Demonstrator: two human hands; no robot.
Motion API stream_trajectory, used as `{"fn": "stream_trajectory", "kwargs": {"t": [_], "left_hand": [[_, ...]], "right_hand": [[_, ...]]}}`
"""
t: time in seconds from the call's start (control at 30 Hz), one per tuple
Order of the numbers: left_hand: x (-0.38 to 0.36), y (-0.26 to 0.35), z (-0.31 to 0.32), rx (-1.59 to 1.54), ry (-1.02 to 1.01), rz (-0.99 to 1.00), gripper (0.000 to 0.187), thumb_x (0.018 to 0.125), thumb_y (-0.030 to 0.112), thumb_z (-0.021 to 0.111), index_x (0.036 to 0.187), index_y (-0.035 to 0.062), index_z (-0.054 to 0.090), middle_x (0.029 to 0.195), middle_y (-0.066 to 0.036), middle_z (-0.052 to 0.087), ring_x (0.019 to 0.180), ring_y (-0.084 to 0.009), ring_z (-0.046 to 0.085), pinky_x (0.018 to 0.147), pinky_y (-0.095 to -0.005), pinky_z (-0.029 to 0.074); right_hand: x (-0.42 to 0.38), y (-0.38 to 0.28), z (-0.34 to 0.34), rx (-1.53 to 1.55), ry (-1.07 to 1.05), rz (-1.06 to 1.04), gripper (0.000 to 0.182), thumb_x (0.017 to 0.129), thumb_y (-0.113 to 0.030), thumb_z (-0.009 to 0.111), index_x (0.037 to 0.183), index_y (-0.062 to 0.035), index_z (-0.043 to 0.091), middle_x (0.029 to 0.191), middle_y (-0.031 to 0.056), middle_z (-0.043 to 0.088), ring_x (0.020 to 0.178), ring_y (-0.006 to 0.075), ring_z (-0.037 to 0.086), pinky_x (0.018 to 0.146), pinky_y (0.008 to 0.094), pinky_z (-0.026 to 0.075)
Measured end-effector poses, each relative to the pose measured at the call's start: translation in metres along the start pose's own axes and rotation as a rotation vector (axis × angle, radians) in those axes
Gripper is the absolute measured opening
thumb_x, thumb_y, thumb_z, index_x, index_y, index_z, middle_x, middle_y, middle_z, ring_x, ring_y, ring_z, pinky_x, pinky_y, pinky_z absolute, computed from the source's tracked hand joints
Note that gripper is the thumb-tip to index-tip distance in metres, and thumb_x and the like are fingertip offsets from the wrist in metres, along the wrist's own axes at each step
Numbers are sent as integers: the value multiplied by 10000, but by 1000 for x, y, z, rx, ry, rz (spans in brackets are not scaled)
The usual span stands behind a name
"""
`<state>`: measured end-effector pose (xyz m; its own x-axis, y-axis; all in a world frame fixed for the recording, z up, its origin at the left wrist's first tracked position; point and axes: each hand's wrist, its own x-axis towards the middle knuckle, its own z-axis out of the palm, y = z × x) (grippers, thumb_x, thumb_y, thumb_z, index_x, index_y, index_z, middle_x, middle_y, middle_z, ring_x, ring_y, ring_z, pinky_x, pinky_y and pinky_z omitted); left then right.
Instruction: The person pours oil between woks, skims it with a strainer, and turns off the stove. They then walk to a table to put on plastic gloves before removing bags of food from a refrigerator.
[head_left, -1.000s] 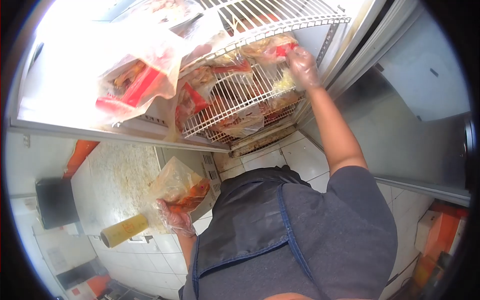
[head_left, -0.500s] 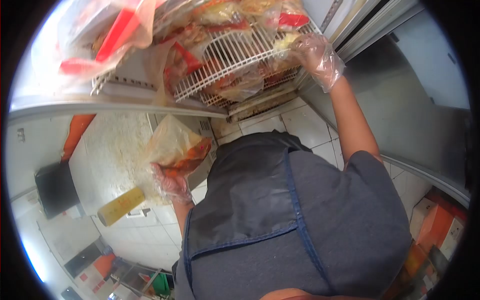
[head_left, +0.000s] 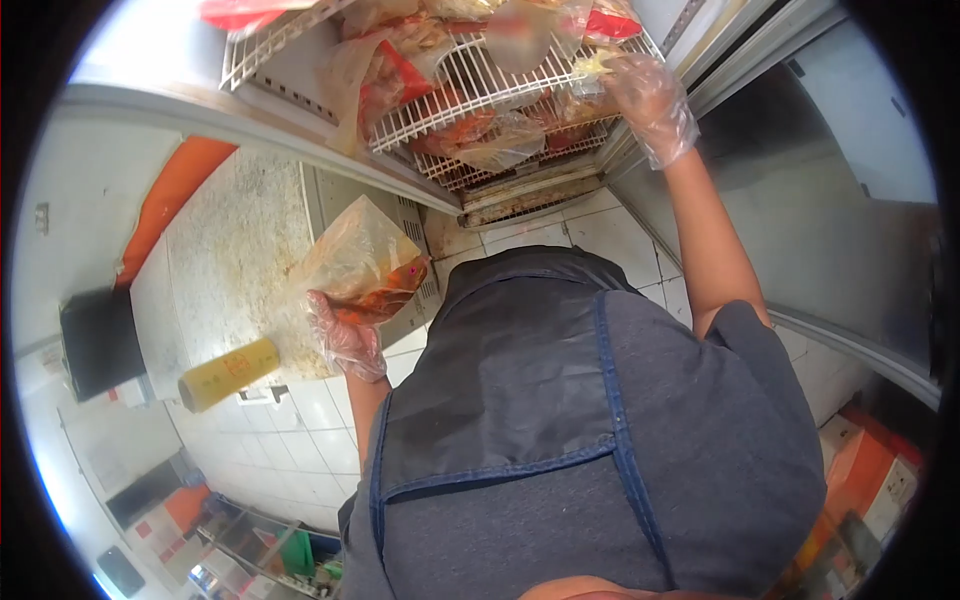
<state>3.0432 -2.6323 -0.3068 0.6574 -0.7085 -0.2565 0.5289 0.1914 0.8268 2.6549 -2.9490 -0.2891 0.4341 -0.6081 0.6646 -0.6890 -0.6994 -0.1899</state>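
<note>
My left hand (head_left: 345, 338), in a thin plastic glove, grips a clear plastic bag of orange-red food (head_left: 360, 265) held up beside my apron. My right hand (head_left: 650, 105), also gloved, reaches up to the right end of a white wire shelf (head_left: 470, 95) inside an open fridge, its fingers on a bag with pale yellowish contents (head_left: 592, 68). Several more clear bags with red and orange contents (head_left: 490, 135) lie on and under the wire shelves.
A speckled counter (head_left: 235, 270) stands to the left with a yellow roll (head_left: 228, 372) at its edge and a black box (head_left: 98, 340) beyond it. The fridge door (head_left: 820, 200) is open on the right. White floor tiles (head_left: 590, 235) lie below; orange boxes (head_left: 865, 480) sit at the lower right.
The view has tilted down, so the fridge shelves sit higher in frame. My right hand stays at the shelf's right end. My left hand keeps hold of the bag and has risen slightly.
</note>
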Motion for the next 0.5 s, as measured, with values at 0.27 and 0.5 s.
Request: {"fn": "stream_trajectory", "kwargs": {"t": [0.27, 0.5], "left_hand": [[-69, -48, -12, -170, 177, 39, 637, 885, 438, 600, 1336, 36, 397, 1340, -139, 448, 1230, -310, 437, 1022, -470, 394], [-161, -86, 38, -93, 284, 82, 551, 901, 364, 608, 1275, -1, 433, 1236, -140, 518, 1151, -293, 509, 972, -455, 441]], "right_hand": [[-62, -39, 2, 375, -320, -273, 149, 849, -179, 628, 969, -112, 687, 917, 102, 681, 851, 262, 640, 760, 385, 508], [-116, -157, -8, 1041, -660, -192, 539, 900, -399, 546, 1318, -65, 480, 1106, 186, 614, 998, 365, 584, 888, 410, 459]]}}
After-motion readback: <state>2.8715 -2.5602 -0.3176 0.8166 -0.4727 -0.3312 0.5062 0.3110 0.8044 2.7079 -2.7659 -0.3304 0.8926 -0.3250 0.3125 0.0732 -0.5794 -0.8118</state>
